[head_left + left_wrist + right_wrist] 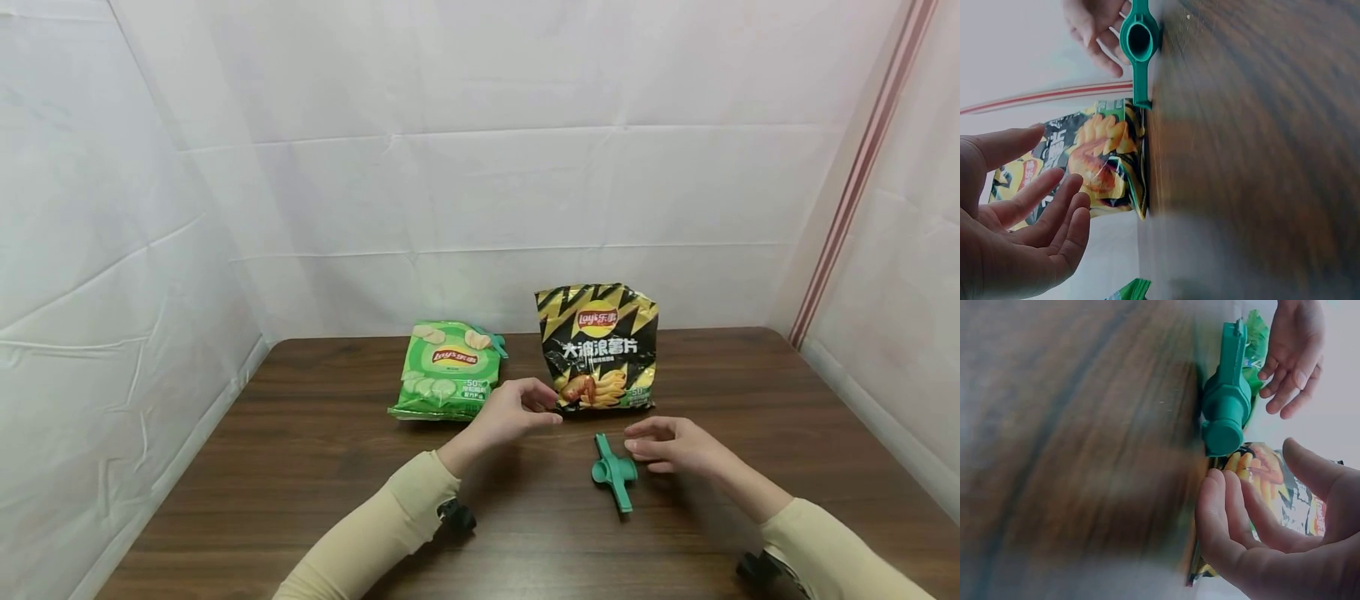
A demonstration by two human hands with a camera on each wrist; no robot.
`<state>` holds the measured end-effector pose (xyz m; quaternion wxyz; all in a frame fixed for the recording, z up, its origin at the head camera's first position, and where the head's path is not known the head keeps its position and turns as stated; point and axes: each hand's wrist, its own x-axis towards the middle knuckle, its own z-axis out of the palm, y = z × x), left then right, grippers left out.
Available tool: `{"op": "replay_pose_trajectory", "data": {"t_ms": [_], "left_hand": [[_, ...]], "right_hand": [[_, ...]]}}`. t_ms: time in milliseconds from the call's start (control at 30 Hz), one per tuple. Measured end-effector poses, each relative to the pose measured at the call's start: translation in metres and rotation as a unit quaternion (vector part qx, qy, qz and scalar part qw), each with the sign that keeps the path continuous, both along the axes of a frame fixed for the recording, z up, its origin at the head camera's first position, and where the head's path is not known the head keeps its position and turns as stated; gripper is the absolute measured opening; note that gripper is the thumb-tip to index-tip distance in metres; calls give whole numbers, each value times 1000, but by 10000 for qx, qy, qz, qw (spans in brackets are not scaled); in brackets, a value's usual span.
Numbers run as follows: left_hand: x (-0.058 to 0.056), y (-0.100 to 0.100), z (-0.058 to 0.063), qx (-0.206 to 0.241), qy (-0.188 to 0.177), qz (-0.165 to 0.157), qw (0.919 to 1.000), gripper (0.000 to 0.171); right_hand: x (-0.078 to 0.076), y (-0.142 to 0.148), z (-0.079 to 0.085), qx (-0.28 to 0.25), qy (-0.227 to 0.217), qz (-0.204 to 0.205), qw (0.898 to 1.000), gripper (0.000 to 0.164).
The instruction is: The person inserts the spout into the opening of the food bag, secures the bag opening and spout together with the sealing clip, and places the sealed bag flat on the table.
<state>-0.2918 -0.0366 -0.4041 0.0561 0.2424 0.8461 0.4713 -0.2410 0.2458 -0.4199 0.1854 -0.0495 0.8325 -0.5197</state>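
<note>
A black and yellow chip bag (597, 350) stands upright at the back of the wooden table. My left hand (513, 410) hovers in front of its lower left corner, fingers loosely bent, holding nothing. On the table before that bag lies a green bag clip (615, 472) with a round spout in its middle. Just right of the clip is my right hand (678, 447), its fingers relaxed and apart from it. In the right wrist view the clip (1227, 406) shows its capped spout; the left wrist view shows the spout's open hole.
A green chip bag (448, 371) leans back at the left rear, with another teal clip (491, 340) at its top right corner. White sheeting (480, 192) hangs behind the table (300, 467) and along both sides.
</note>
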Motion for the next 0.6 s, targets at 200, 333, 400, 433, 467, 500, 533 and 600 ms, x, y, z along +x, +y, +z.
{"op": "replay_pose_trajectory", "data": {"t_ms": [200,333,400,433,467,500,533,600], "left_hand": [[2,5,-1,-38,-102,-72,9999,33],[3,6,0,-9,-108,-93,9999,35],[2,6,-1,-12,-115,-117,9999,36],[2,6,-1,-12,-117,-132,9998,36],[3,6,-1,-14,-122,-140,9998,36],[3,6,-1,-11,-123,-144,9998,36],[3,6,-1,-5,-121,-144,9998,35],[3,6,-1,12,-118,-139,9998,35]], "right_hand": [[3,6,-6,70,-159,366,9992,56],[3,7,-9,173,-156,470,9986,54],[3,8,-10,243,-157,556,9980,53],[3,8,-10,279,-154,591,9977,53],[3,7,-10,320,-153,627,9974,53],[3,7,-10,363,-173,620,9973,53],[2,6,-10,416,-159,637,9970,54],[1,6,-10,533,-140,646,9964,53]]}}
